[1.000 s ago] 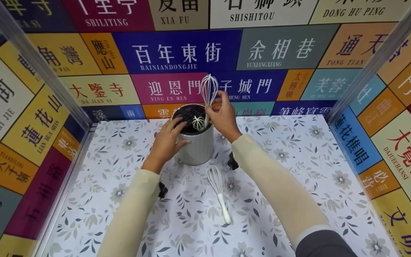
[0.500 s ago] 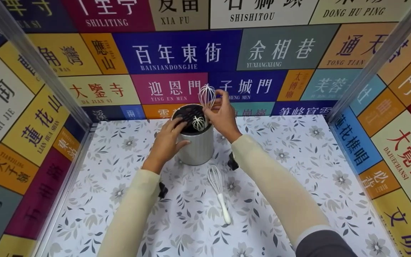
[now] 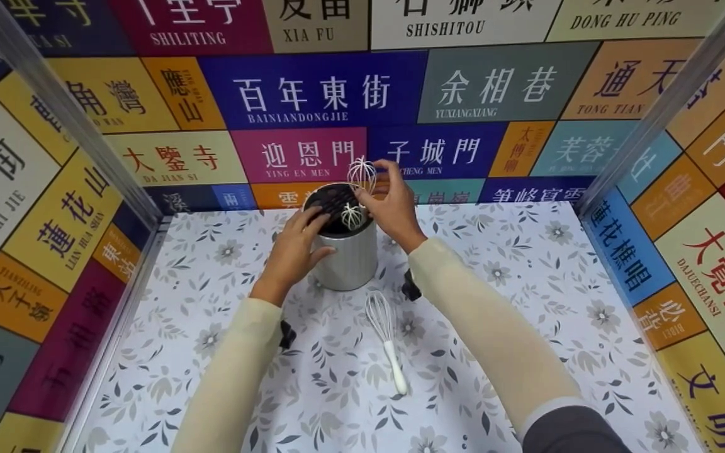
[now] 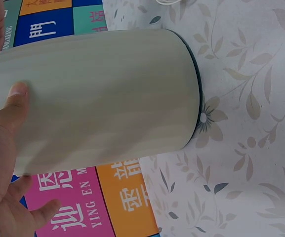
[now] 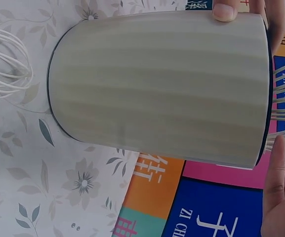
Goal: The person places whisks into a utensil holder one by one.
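A ribbed, pale grey utensil holder (image 3: 347,264) with a dark inside stands upright towards the back of the table. My left hand (image 3: 296,251) grips its left side, fingers over the rim; the left wrist view shows the thumb pressed on the outer wall (image 4: 102,98). At the right rim my right hand (image 3: 395,204) pinches a white whisk (image 3: 362,174), wire end up, its handle hidden inside the holder. Another whisk (image 3: 352,216) is in the holder, its wire top showing near the rim. A third whisk (image 3: 387,340) with a white handle lies in front.
The table (image 3: 501,377) wears a white cover with grey flowers and leaves. Behind it rises a wall (image 3: 312,88) of coloured sign panels, with similar side walls and clear corner posts. Dark wrist devices (image 3: 410,286) show beneath the sleeves.
The whisk in my right hand has sunk lower into the holder, so that only its upper wires show. My left hand, the holder and the whisk on the table keep their places.
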Demonstrator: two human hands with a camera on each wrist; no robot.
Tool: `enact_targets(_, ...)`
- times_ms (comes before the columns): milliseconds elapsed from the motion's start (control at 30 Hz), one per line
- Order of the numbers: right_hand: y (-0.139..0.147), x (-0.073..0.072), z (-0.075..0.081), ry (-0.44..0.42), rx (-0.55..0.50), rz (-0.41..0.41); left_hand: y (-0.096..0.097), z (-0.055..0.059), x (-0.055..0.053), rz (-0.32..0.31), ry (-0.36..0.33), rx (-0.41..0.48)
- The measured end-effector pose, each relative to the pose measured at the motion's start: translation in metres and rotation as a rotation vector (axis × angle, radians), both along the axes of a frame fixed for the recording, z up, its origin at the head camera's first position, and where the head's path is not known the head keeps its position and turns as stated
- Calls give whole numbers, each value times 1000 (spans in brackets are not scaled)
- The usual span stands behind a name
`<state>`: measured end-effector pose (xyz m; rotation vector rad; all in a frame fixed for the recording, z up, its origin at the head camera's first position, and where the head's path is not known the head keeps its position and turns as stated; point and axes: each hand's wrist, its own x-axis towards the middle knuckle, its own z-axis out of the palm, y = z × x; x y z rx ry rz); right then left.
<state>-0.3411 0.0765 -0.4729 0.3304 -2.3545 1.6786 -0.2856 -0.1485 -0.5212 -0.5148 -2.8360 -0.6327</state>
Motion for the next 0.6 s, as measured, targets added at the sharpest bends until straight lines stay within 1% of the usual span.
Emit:
enact_targets(133, 2, 0, -2, -11, 3, 15, -1, -1, 0, -14, 31, -6)
enact_targets(267, 2, 1, -4, 2, 14, 12, -1, -1, 0, -20, 44, -3)
enact_targets(433, 2, 0, -6, 17, 18, 1, -1, 0, 0, -18, 33, -5)
enact_targets(600, 4, 1, -6, -9, 14, 9, -1, 0, 0, -17, 23, -10)
